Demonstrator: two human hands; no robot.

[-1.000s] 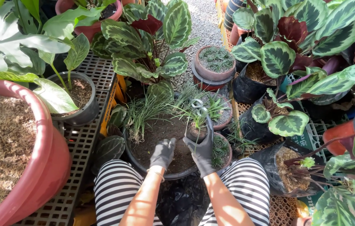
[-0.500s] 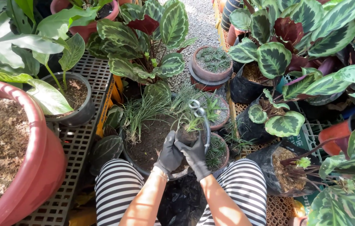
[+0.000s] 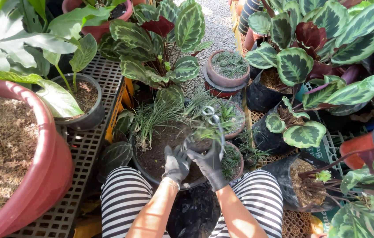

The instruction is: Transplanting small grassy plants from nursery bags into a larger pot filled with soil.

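Both my hands wear dark gloves and meet over a wide black pot (image 3: 145,169) of dark soil between my knees. My left hand (image 3: 176,163) grips the base of a small clump of grass-like plant (image 3: 199,142). My right hand (image 3: 209,165) presses against the same clump from the right and holds a pair of scissors (image 3: 215,125), whose silver handles point away from me. More thin green grass (image 3: 156,115) grows at the far side of the pot. My striped trouser legs (image 3: 123,198) frame the pot.
A large pink tub (image 3: 57,163) of pale wood shavings stands at my left on a grey grid bench (image 3: 85,150). A black pot (image 3: 88,117) with a broad-leaved plant sits behind it. Patterned-leaf plants (image 3: 295,66) in pots and black bags crowd the right and back.
My two hands have come together around the grass clump over the pot and drawn it a little toward me. The scissors stay in my right hand.
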